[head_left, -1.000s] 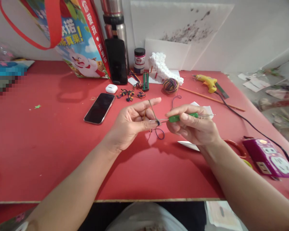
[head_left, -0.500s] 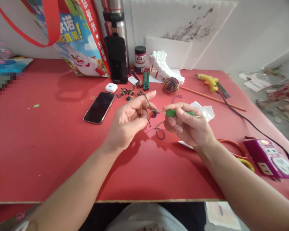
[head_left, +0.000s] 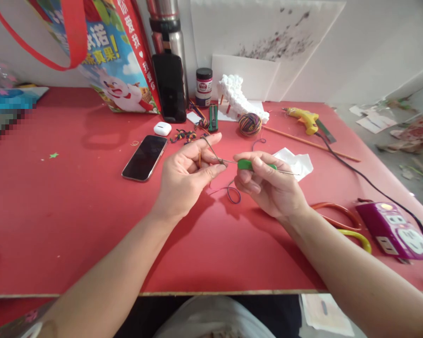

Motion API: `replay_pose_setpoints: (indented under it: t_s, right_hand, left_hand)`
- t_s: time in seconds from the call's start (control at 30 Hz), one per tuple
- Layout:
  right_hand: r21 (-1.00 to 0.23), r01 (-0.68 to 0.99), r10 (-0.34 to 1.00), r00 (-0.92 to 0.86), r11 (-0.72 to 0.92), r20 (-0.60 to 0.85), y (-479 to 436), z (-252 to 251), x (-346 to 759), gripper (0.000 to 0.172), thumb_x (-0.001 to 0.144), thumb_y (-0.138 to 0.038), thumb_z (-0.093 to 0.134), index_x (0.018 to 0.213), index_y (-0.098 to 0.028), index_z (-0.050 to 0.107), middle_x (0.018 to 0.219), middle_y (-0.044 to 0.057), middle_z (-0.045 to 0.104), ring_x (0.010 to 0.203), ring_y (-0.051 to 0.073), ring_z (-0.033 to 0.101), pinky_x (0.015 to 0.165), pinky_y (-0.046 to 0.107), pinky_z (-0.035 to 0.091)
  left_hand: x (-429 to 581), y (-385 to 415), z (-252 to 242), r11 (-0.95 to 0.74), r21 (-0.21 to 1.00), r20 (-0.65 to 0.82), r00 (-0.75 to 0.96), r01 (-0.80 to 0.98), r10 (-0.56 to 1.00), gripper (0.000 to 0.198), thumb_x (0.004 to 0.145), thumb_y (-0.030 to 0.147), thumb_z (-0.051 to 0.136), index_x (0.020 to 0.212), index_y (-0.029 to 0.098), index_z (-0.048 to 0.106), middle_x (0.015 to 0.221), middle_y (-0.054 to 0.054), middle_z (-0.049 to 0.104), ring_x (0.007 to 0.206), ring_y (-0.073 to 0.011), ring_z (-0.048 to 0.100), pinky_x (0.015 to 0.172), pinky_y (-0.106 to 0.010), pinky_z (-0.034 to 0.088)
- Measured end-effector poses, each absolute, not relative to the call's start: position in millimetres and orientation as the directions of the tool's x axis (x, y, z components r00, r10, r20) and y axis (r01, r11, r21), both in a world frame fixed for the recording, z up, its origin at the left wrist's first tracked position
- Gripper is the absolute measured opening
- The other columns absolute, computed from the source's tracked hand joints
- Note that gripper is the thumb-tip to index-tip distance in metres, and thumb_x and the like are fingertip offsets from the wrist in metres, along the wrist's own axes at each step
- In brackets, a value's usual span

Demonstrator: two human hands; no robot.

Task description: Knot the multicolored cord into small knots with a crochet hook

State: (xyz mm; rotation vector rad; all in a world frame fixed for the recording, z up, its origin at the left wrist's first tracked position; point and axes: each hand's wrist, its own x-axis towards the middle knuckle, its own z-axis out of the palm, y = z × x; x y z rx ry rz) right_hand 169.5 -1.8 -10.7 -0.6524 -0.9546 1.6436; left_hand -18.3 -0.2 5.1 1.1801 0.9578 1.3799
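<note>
My right hand [head_left: 273, 183] is closed round the green handle of a crochet hook [head_left: 246, 164], whose thin metal shaft points left. The hook's tip reaches to the fingers of my left hand [head_left: 185, 176]. That hand pinches a small piece of work between thumb and fingers, mostly hidden behind the thumb. Multicoloured yarn [head_left: 211, 149] runs over its raised index finger, and an orange stretch loops round another finger. A loose purple curl of yarn [head_left: 234, 195] lies on the table below. Behind the hands sits the yarn ball [head_left: 250, 125].
On the red table [head_left: 91, 234] lie a phone [head_left: 144, 157], an earbud case [head_left: 162, 128], small crocheted pieces [head_left: 185, 136] and a yellow glue gun [head_left: 305, 121]. Scissors with orange and yellow handles [head_left: 356, 237] and a purple power socket [head_left: 396, 230] are at right.
My left thumb has stretched forward over the small piece, which is now mostly covered. Both hands and the crochet hook have shifted slightly left.
</note>
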Motion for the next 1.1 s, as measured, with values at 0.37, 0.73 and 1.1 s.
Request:
replay_pose_setpoints:
  t_s: [0.37, 0.73, 1.1]
  right_hand:
    - [-0.854, -0.509, 0.97, -0.243, -0.104, 0.027, 2.7, -10.5, 172.2, 0.025, 0.08, -0.039, 0.093, 0.096, -0.02, 0.087, 0.068, -0.002, 0.065, 0.049, 0.006, 0.039, 0.053, 0.028, 0.039]
    - [-0.863, -0.498, 0.973, -0.229, -0.086, 0.036, 1.7, -9.0, 172.5, 0.025, 0.08, -0.039, 0.093, 0.096, -0.02, 0.087, 0.068, -0.002, 0.066, 0.049, 0.006, 0.039, 0.052, 0.028, 0.038]
    - [-0.878, -0.475, 0.969, -0.237, -0.057, 0.066, -4.1, -7.5, 168.0, 0.022, 0.083, -0.04, 0.092, 0.094, -0.022, 0.085, 0.068, -0.001, 0.069, 0.051, 0.008, 0.048, 0.05, 0.027, 0.041]
  left_hand:
    - [-17.0, -2.6, 7.4, -0.198, 0.974, 0.207, 0.075, -0.112, 0.975, 0.04, 0.076, 0.009, 0.083, 0.113, 0.024, 0.084, 0.085, 0.001, 0.066, 0.076, -0.0107, 0.058, 0.075, -0.024, 0.056]
    - [-22.6, -2.4, -0.9, -0.2, 0.954, 0.235, 0.142, -0.224, 0.962, 0.056, 0.075, 0.009, 0.075, 0.127, 0.028, 0.082, 0.101, -0.002, 0.067, 0.075, -0.0117, 0.051, 0.064, -0.027, 0.047]
    - [-18.5, 1.0, 3.5, -0.101, 0.967, 0.11, 0.022, -0.232, 0.994, 0.041, 0.073, 0.017, 0.092, 0.111, 0.028, 0.085, 0.089, 0.0, 0.07, 0.077, -0.0131, 0.057, 0.068, -0.027, 0.052]
